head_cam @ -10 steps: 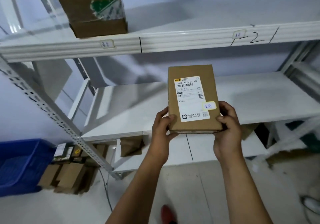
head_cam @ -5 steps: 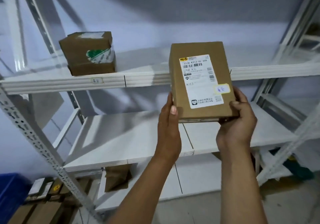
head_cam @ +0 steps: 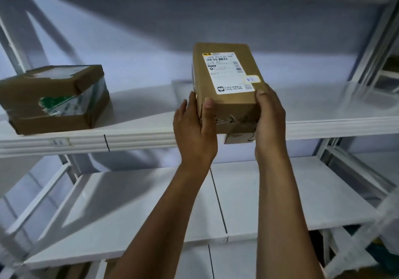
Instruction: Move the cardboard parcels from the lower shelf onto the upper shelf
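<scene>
Parcel point(head_cam: 226, 84) with the white shipping label was up at upper shelf point(head_cam: 140, 137) height, held out in front of the shelf's front lip with its far end tipped up and back over the board. Couldn't honestly tell if that far end was touching the shelf or just hovering over it. Both hands were on the near end: left hand point(head_cam: 195, 129) wrapped the left corner with the thumb pressed on top, right hand point(head_cam: 268, 116) clamped the right side, thumb on the top face beside the label. So a firm two-handed squeeze on the box, no loose fingers.

Looked to me like the placing step, with the carry up basically done. One other taped box point(head_cam: 54, 99) sat further left on the same shelf, well apart, so plenty of room. The shelf below point(head_cam: 151, 203) looked bare from this angle.

Next move, I'd guess: push it forward until the whole base is over the board, lower the near end flat, then let go. Main thing is not releasing while the near end hangs off the lip.
</scene>
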Tool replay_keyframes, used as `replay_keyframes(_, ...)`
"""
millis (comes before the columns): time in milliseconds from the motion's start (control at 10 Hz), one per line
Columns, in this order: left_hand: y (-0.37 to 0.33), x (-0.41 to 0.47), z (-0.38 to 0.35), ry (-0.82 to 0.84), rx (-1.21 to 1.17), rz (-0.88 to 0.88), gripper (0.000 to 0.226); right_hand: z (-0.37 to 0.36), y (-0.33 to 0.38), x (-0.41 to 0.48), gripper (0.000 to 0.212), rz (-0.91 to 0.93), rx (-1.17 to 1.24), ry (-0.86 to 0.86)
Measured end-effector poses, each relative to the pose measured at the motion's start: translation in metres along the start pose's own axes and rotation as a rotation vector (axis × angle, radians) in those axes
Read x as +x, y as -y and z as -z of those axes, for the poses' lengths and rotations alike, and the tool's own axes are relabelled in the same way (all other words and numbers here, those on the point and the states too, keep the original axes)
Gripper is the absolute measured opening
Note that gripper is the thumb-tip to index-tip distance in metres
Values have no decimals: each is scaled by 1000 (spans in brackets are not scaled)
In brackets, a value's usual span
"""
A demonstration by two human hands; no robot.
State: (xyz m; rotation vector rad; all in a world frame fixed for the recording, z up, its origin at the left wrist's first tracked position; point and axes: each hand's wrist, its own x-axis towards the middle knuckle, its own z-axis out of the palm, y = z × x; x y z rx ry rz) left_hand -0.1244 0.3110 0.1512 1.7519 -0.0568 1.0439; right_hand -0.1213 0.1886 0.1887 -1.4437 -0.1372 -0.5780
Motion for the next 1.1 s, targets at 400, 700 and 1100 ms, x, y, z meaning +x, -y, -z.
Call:
replay_keyframes(400, -2, 14, -14, 106, 635, -46, 84, 3, -15, 40, 51, -81, -146, 18)
replay_keyframes(700, 2, 9, -11, 77, 615, -108, 68, 3, -16, 43, 62, -85, -183, 71)
replay_keyframes(1100, 8, 3, 10, 117, 614, -83, 83, 28, -15, 35, 91, -198, -169, 79)
